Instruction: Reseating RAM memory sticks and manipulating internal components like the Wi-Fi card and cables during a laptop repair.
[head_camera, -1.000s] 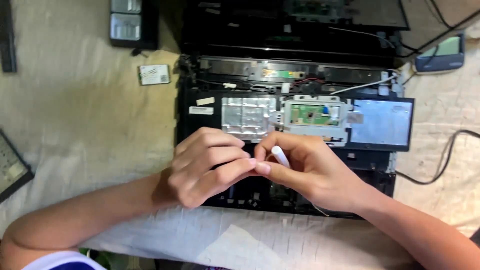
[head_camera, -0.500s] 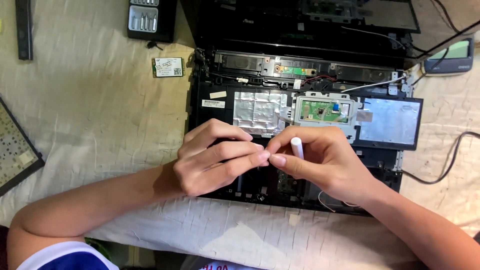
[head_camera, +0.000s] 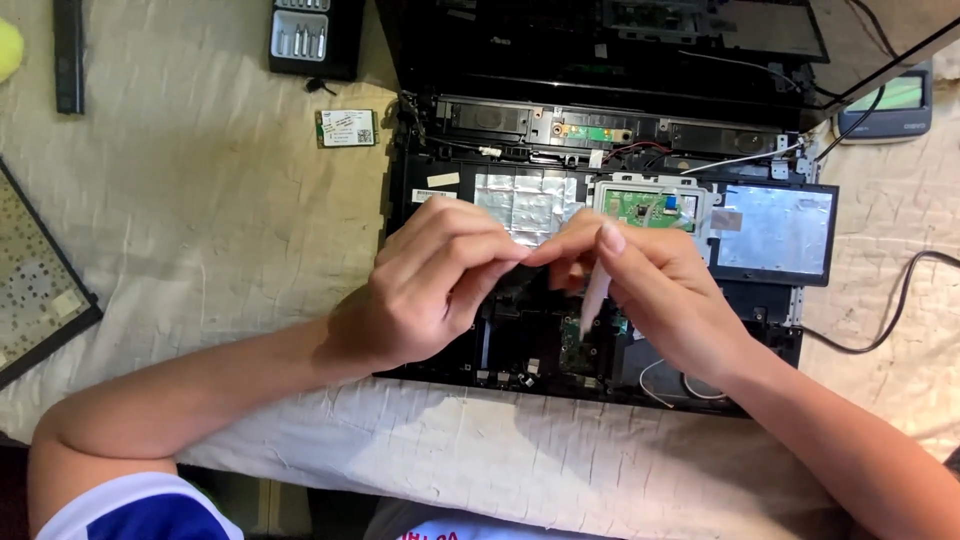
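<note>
A black opened laptop chassis (head_camera: 450, 190) lies on a cream cloth, its inner boards and foil shielding (head_camera: 520, 200) exposed. Both my hands hover over its middle. My right hand (head_camera: 650, 290) grips a slim white stick-like tool (head_camera: 592, 295), tip pointing down toward a small circuit board (head_camera: 580, 350). My left hand (head_camera: 430, 280) has its fingers curled, fingertips meeting the right hand's fingertips just above the chassis; whatever small thing it pinches is hidden.
A small green wireless card (head_camera: 346, 127) lies left of the chassis. A black screwdriver-bit case (head_camera: 315, 38) sits at the top. A dark panel (head_camera: 35, 280) lies at the left edge. A black cable (head_camera: 900, 300) runs at right, near a grey device (head_camera: 890, 105).
The white tool has tilted from upright between my fingers to pointing down at the board. Both hands stay together over the chassis; the view has shifted slightly.
</note>
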